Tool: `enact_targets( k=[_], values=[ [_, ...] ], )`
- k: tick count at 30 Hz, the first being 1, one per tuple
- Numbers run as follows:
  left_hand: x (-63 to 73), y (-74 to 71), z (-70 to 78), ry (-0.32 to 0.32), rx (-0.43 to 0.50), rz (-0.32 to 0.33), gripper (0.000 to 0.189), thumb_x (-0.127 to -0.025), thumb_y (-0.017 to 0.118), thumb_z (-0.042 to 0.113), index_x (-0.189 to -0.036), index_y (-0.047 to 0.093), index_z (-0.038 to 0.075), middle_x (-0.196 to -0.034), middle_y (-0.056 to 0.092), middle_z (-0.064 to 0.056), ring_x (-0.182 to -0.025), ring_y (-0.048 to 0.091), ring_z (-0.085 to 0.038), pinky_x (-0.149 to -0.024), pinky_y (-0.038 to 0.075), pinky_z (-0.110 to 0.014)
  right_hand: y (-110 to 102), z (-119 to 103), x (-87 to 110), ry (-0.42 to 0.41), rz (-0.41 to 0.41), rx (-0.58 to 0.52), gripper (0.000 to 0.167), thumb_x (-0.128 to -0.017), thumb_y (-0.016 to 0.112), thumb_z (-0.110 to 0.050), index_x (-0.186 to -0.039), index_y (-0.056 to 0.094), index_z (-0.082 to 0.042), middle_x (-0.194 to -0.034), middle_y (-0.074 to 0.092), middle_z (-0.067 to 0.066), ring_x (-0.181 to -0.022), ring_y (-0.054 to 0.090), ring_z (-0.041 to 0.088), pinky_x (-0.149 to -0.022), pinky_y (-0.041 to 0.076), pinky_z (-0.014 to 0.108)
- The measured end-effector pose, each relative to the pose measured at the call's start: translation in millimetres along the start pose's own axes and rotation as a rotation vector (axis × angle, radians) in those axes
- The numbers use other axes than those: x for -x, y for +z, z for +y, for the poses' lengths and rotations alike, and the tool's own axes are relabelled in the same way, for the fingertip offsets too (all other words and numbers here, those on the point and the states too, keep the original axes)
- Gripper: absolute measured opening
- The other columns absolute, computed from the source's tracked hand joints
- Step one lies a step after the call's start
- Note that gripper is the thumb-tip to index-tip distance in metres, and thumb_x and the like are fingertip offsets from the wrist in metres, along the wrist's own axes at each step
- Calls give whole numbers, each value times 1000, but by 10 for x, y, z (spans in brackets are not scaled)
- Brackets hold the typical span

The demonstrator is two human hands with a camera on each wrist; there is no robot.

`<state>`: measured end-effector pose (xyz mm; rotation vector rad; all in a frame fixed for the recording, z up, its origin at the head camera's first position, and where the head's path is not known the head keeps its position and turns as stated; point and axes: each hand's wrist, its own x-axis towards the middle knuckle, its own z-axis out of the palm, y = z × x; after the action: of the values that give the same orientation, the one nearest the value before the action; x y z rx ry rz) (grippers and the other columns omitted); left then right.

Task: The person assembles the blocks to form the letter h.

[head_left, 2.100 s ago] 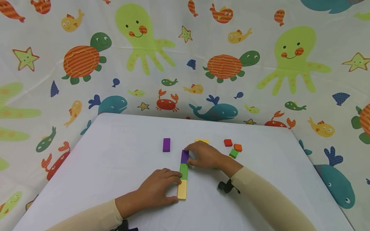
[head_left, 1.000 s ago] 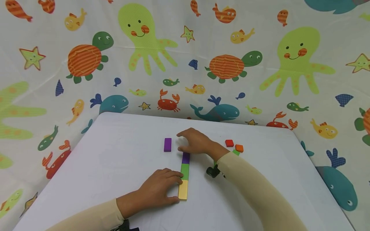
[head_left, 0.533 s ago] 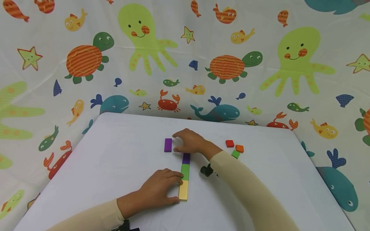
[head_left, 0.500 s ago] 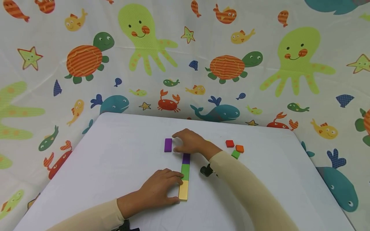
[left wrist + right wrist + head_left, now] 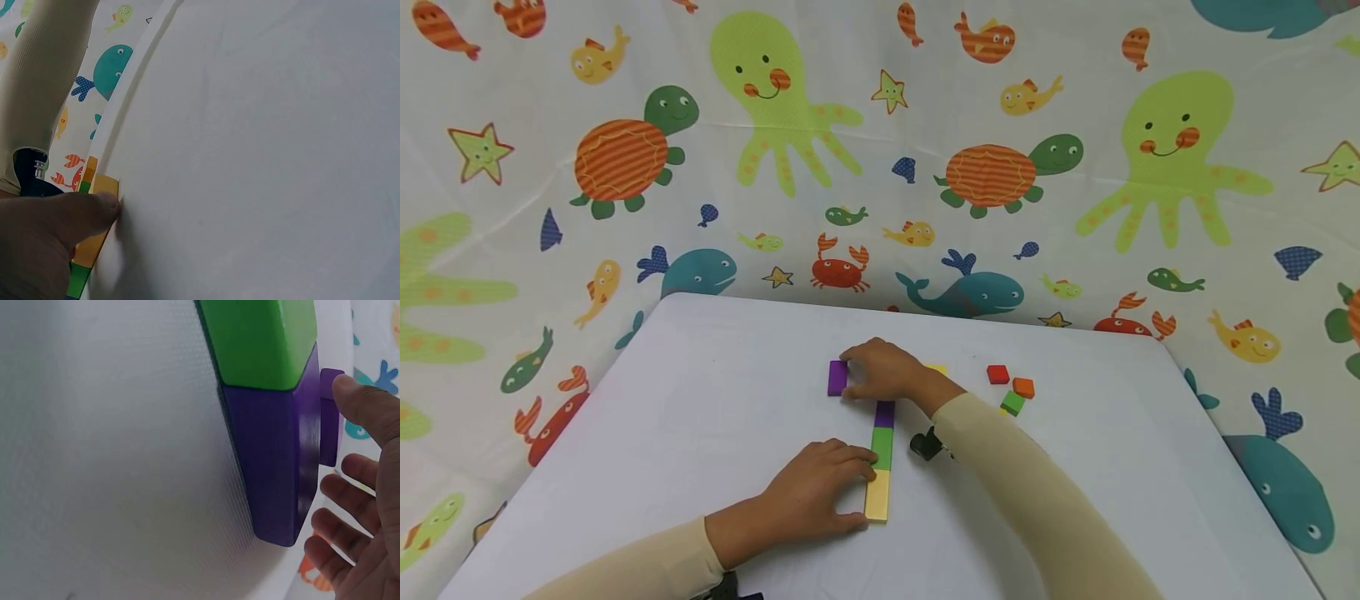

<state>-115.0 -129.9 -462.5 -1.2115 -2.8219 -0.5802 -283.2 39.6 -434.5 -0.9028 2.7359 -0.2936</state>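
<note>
A straight row of wooden blocks runs away from me on the white table: yellow nearest, then green, then purple. My left hand rests against the row's left side, two fingertips by the green and yellow blocks and the thumb at the yellow block's near corner. A separate purple block lies farther back and left. At its right edge are my right hand's thumb and fingertips, spread apart. In the right wrist view, the thumb overlaps that block, beyond the row's purple block.
To the right at the back lie loose red, orange and green blocks, with a bit of yellow beside the green one. Another yellow block is partly hidden behind the right hand. A patterned sea-animal cloth hangs behind the table.
My right hand has let go of the purple block at the row's far end and moved back and left to the separate purple block. The left hand stays in place.
</note>
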Motion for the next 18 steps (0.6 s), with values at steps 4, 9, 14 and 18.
enact_targets(
  k=[4,9,14,18],
  values=[
    [1,6,1,6,-1,7,45,-78,87,44,-115,70,23,-134,62,8,-117,57,-14,-97,49,-45,21,-10,-21,-8,4,12,68,-88,77,-52,-145,59,-20,-138,62,-3,-133,51,19,-111,42,38],
    [4,2,7,7,-4,12,46,-78,87,45,-114,70,23,-135,62,8,-116,57,-14,-97,48,-44,34,-31,-34,1,12,18,66,-87,79,-51,-143,61,-21,-137,63,-4,-132,52,19,-110,42,39],
    [10,-8,7,-3,-2,2,45,-79,87,44,-115,69,23,-135,62,8,-118,56,-14,-97,48,-45,36,-52,-34,-1,31,36,63,-87,78,-51,-141,63,-22,-135,64,-4,-131,53,19,-109,43,39],
    [9,-16,15,-2,6,-1,45,-79,87,44,-115,70,23,-135,62,8,-118,56,-14,-97,48,-45,19,-49,-18,2,62,43,59,-87,78,-51,-138,66,-23,-133,65,-5,-131,53,19,-109,43,39]
  ],
)
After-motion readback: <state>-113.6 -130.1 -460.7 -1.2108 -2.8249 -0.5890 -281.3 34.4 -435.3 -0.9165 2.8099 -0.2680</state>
